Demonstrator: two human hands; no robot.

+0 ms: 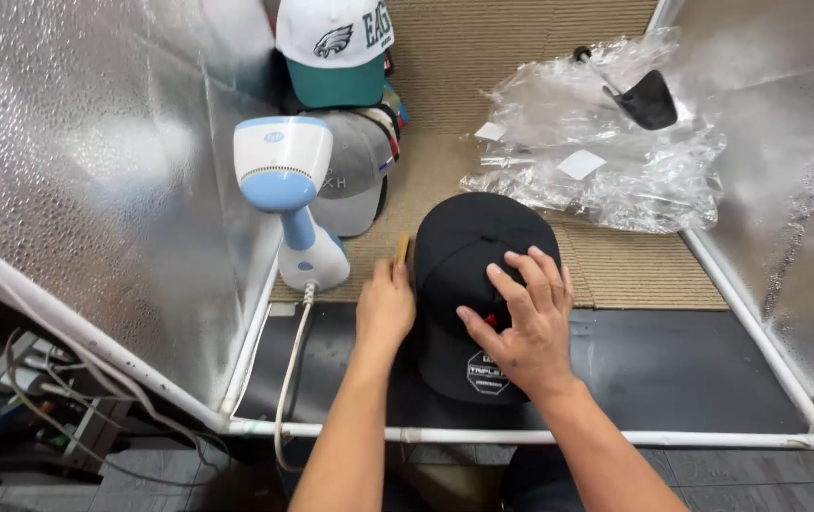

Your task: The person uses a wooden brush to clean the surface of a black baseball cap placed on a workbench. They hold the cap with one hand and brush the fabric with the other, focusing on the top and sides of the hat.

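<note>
We are steadying a black cap [468, 256] that is lying on the mat [672, 365], its crown toward the beige rug [634, 270] and its brim toward us, just beside the steamer [291, 194]. Our right hand [521, 322] is resting flat on top of it, fingers spread and open, pressing rather than gripping. Our left hand [385, 305] is lying against the cap's left edge, fingers curled around a thin tan object [402, 250] we cannot identify.

We are judging the cap as light and easy to shift with one hand. The crown is probably soft fabric that will dent under pressure, while the flat brim is likely stiff and holds its shape, so the brim edge or the crown's sides are the sensible places to take hold. The cloth should not be slippery.

It is showing plain black all over, with a small red mark under our right fingers and an octagonal sticker [487, 372] on the brim. Other caps [345, 114] are stacked behind the steamer, and clear plastic bags [606, 142] are lying well apart on the rug.
</note>
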